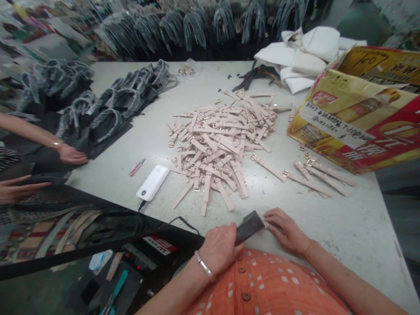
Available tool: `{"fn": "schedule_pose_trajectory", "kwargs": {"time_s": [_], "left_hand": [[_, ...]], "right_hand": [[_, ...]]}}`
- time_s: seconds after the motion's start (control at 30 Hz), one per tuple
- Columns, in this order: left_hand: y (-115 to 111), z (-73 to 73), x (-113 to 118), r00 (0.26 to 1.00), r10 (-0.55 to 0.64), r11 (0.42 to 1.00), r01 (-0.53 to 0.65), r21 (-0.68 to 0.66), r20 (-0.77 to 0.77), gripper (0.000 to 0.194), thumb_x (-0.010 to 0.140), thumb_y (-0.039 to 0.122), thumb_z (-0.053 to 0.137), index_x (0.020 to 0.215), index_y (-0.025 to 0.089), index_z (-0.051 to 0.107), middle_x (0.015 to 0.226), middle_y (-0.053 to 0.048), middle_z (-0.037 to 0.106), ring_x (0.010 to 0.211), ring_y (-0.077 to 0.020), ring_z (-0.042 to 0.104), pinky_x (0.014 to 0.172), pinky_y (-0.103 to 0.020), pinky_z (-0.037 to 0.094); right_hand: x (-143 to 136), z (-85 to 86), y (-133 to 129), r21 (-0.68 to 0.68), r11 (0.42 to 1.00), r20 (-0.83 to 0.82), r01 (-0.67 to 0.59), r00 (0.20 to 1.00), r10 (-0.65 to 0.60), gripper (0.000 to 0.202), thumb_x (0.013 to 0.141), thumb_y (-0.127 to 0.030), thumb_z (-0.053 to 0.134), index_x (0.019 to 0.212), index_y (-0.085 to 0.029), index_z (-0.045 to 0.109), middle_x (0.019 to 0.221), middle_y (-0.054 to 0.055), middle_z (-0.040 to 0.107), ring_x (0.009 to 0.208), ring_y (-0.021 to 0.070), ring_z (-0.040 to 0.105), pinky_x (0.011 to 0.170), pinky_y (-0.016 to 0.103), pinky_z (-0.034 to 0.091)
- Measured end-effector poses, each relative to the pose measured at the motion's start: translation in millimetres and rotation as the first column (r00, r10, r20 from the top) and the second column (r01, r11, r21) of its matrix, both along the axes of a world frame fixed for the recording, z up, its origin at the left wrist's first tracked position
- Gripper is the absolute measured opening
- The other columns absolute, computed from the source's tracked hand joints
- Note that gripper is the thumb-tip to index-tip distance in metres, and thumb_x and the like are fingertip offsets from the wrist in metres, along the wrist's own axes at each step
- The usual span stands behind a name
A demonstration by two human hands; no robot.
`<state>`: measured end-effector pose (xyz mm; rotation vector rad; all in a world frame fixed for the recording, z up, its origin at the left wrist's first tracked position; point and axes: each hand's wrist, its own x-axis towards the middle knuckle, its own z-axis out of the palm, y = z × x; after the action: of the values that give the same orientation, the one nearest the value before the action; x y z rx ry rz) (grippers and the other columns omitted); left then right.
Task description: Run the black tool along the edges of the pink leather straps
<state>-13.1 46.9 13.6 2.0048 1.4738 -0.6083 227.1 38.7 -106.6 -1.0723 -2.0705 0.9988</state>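
My left hand point(220, 247), a silver bangle at its wrist, is closed around a dark, flat, block-ended object point(250, 226) whose exact kind I cannot make out. Just to the right of its end, my right hand point(287, 231) has its fingers pinched together. Something small and pale shows at those fingertips, too little of it to name. Beyond both hands lies a large heap of pale pink buckled straps point(219, 144) with gold-coloured buckles. Several more buckled straps point(323, 177) lie apart, to the right of the heap.
A yellow and red carton point(354, 118) stands at the right, white material point(305, 57) behind it. A white power bank point(153, 183) with a black cable and a pink pen-like tool point(137, 167) lie left. A co-worker's hands point(70, 154) are near dark pieces with wrapped handles point(111, 109).
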Motion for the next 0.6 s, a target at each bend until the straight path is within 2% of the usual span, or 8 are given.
{"fn": "schedule_pose_trajectory", "kwargs": {"time_s": [0.17,0.27,0.43,0.6], "left_hand": [[1.5,2.2,-19.0,0.999,0.014,0.999,-0.012,0.031,-0.049,0.029,0.083,0.038,0.041,0.096,0.016,0.055,0.088,-0.011,0.067,0.085,-0.0273,0.064,0.072,-0.035,0.048],[1.4,9.2,-20.7,0.999,-0.003,0.999,0.005,0.038,-0.042,0.028,0.083,0.038,0.041,0.096,0.018,0.055,0.087,-0.01,0.067,0.084,-0.0271,0.064,0.072,-0.036,0.048],[4.2,17.3,-2.0,0.999,-0.053,0.997,0.054,-0.052,0.004,0.031,0.078,0.041,0.05,0.097,0.018,0.056,0.091,-0.01,0.068,0.089,-0.027,0.064,0.076,-0.035,0.048],[9.6,7.3,17.8,0.999,-0.034,0.998,0.035,-0.054,0.01,0.03,0.079,0.04,0.049,0.097,0.018,0.058,0.095,-0.011,0.067,0.093,-0.0256,0.063,0.08,-0.034,0.047]], "right_hand": [[0.3,-0.7,0.1,-0.004,1.0,0.004,0.009,1.0,-0.009,0.016,0.09,-0.023,0.047,0.101,-0.02,0.059,0.1,0.011,0.06,0.095,0.0222,0.055,0.083,0.041,0.048],[-0.2,-0.3,0.3,-0.01,1.0,-0.002,0.003,1.0,-0.003,0.017,0.09,-0.024,0.047,0.101,-0.02,0.06,0.099,0.011,0.06,0.094,0.0222,0.056,0.082,0.041,0.049],[-0.4,-0.6,-0.4,0.005,1.0,-0.01,0.016,1.0,-0.016,0.017,0.09,-0.024,0.047,0.101,-0.02,0.059,0.1,0.012,0.06,0.094,0.0226,0.056,0.082,0.041,0.049],[0.2,1.5,0.1,-0.017,1.0,-0.002,-0.014,1.0,0.014,0.021,0.091,-0.022,0.044,0.106,-0.021,0.059,0.102,0.011,0.06,0.097,0.0227,0.054,0.084,0.042,0.048]]}}
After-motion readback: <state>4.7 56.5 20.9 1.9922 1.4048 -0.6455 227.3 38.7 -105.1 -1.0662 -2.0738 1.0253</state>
